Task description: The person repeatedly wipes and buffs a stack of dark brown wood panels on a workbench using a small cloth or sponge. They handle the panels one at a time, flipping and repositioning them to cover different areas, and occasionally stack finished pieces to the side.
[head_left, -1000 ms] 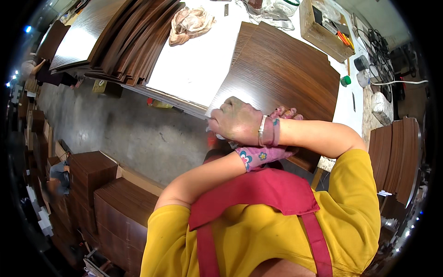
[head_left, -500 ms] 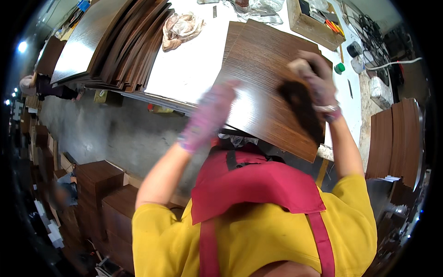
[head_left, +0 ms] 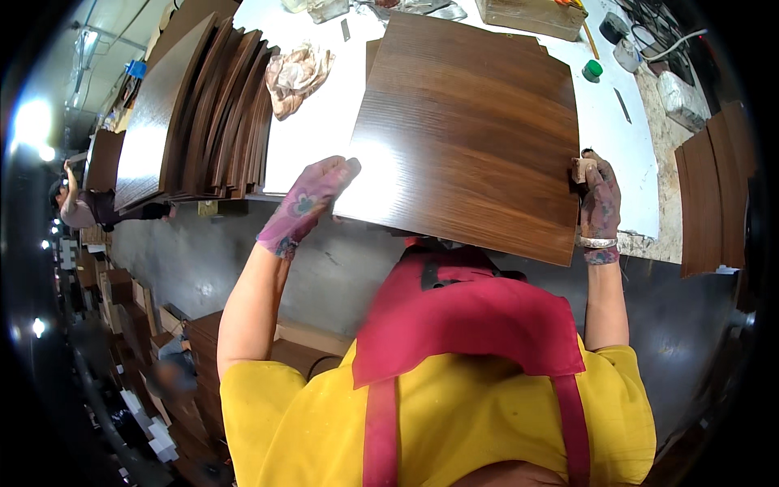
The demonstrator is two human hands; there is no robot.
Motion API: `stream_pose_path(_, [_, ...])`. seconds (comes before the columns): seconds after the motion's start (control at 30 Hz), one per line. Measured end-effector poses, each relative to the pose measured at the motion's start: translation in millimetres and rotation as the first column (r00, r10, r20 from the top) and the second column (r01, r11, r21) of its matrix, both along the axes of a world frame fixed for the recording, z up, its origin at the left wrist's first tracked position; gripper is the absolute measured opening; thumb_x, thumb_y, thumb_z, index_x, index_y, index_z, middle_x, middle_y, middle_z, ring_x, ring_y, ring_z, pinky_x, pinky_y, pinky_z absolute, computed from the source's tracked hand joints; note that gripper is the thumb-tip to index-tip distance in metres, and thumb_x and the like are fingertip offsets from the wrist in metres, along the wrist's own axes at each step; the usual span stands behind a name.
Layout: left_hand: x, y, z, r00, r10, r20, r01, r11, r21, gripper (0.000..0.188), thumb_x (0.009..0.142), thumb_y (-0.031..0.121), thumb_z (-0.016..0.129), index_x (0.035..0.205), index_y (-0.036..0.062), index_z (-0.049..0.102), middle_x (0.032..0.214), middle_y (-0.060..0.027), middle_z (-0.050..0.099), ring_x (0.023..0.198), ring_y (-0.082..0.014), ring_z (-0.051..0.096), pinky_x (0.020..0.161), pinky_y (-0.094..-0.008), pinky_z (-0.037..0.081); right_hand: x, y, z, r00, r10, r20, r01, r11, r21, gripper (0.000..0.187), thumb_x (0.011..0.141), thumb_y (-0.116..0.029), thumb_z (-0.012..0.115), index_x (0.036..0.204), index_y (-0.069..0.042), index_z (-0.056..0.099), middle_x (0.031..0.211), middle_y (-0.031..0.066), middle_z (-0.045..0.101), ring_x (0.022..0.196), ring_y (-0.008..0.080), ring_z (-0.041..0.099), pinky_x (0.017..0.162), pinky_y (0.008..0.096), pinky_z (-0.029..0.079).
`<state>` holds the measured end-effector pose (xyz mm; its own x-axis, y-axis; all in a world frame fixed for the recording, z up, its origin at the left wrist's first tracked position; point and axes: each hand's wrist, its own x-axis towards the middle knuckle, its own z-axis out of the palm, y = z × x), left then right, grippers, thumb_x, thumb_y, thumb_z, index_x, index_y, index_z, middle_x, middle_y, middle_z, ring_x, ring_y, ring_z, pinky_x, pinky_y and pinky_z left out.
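Note:
A dark brown wood-grain panel [head_left: 471,130] lies flat on the white-topped table, its front edge overhanging toward me. My left hand [head_left: 304,199], in a pinkish-purple patterned glove, is closed at the panel's left edge near the front corner. My right hand [head_left: 600,195], gloved alike with a band at the wrist, grips a small tan block [head_left: 582,169] against the panel's right edge. Part of another brown panel [head_left: 373,55] shows from beneath at the back left.
Several dark panels [head_left: 219,105] lean in a stack at the left, beside a crumpled cloth [head_left: 296,77]. A wooden box [head_left: 531,18], green cap [head_left: 592,71] and thin dark blade [head_left: 622,105] lie at the back and right. More panels [head_left: 710,191] stand far right. Another person [head_left: 85,207] is far left.
The panel has turned to lie squarer to me. My left hand has moved left to its edge, and my right hand has come down from above its surface to its right edge.

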<state>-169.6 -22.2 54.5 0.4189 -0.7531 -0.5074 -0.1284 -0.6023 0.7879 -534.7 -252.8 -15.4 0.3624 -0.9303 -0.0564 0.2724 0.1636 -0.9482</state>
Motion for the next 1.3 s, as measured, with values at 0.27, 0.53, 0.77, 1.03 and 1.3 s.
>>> stream_pose_path(0.27, [-19.7,-14.5,16.0,0.982,-0.021,-0.19,-0.031,0.964,-0.264,0.057,0.092,0.038,0.059,0.132,-0.0017,0.05,0.12,-0.0107,0.06,0.105,-0.018,0.061,0.084,-0.0304,0.051,-9.6,-19.6,-7.2,1.0,0.004,0.024,-0.002,0.995,-0.103,0.036,0.092,-0.022,0.065,0.119,0.001,0.06,0.107,0.0052,0.065,0.1,0.0118,0.06,0.09,0.0243,0.047])
stream_pose_path(0.53, [-35.4,-8.6,2.8,0.746,0.357,-0.562,-0.53,0.829,-0.176,0.03,0.095,0.03,0.056,0.113,0.0076,0.057,0.087,-0.0067,0.065,0.052,-0.0147,0.06,0.033,-0.023,0.041,-13.2,-51.9,67.0,0.997,0.063,0.052,-0.058,0.994,-0.092,0.041,0.094,-0.024,0.061,0.125,0.002,0.058,0.117,0.0077,0.064,0.109,0.0156,0.059,0.097,0.0261,0.043])
stream_pose_path(0.77, [-32.2,-6.6,-2.7,0.638,0.311,-0.704,-0.576,0.799,-0.169,0.03,0.095,0.034,0.054,0.111,0.0084,0.057,0.08,-0.0063,0.065,0.04,-0.0124,0.053,0.027,-0.0181,0.032,-11.9,-70.7,70.2,0.959,0.196,0.205,-0.178,0.979,-0.101,0.035,0.094,-0.017,0.059,0.124,0.001,0.058,0.122,0.0094,0.062,0.115,0.0185,0.056,0.102,0.0328,0.041])
stream_pose_path(1.03, [-34.5,-3.3,3.9,0.912,0.267,-0.312,-0.385,0.82,-0.423,0.03,0.095,0.034,0.054,0.109,0.0077,0.058,0.082,-0.0066,0.066,0.045,-0.0121,0.054,0.033,-0.0191,0.039,-13.0,-85.5,82.1,0.942,0.274,0.192,-0.264,0.961,-0.079,0.036,0.094,-0.021,0.061,0.12,0.002,0.06,0.12,0.0099,0.063,0.109,0.0192,0.057,0.101,0.0322,0.042])
stream_pose_path(1.3, [-34.3,7.2,-12.1,0.796,0.027,0.604,0.404,0.72,-0.564,0.051,0.084,0.015,0.069,0.125,-0.005,0.047,0.11,-0.0151,0.06,0.099,-0.0244,0.062,0.088,-0.0366,0.05,-14.6,-90.0,117.6,0.979,0.168,0.118,-0.159,0.984,-0.085,0.029,0.095,-0.021,0.059,0.114,0.001,0.063,0.113,0.0082,0.066,0.101,0.0161,0.062,0.095,0.0285,0.048])
